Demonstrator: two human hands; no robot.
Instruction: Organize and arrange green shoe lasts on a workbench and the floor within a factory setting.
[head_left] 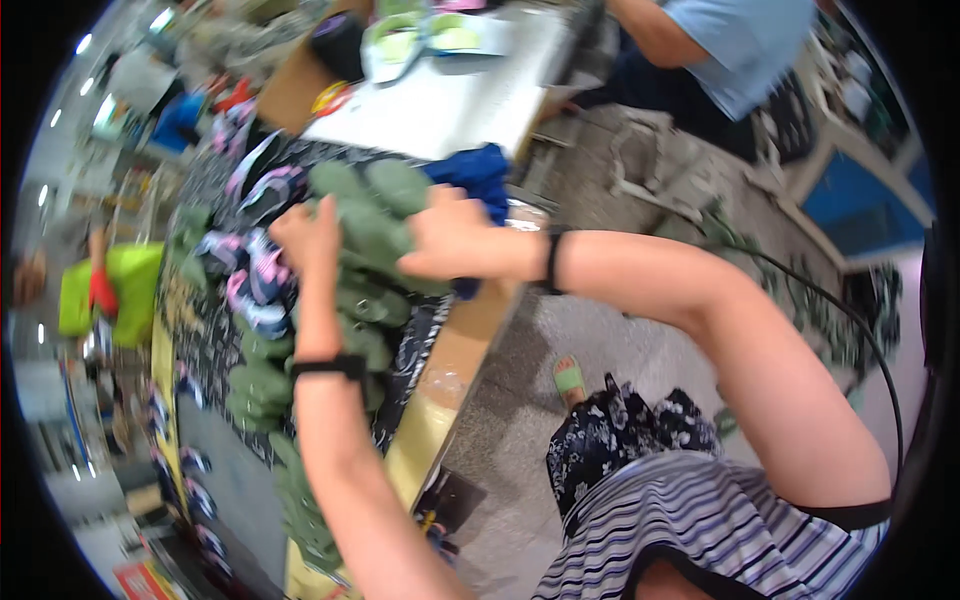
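Observation:
A stack of grey-green shoe insoles (pixel 368 215) lies on a worktable covered with dark patterned fabric (pixel 215 340). My left hand (pixel 308 238) grips the left side of the stack. On the right side my right hand (pixel 450 240) presses the top insoles. Both wrists wear black bands. More green insoles (pixel 262 385) trail down the table below my left forearm. Patterned pink and navy pieces (pixel 255 270) lie just left of the stack.
A blue cloth (pixel 478 172) sits behind the stack. A grey tabletop (pixel 450 95) with a cardboard box (pixel 295 90) lies beyond. Another person in a light blue shirt (pixel 740 45) stands at the top right. A black cable (pixel 840 310) crosses the floor.

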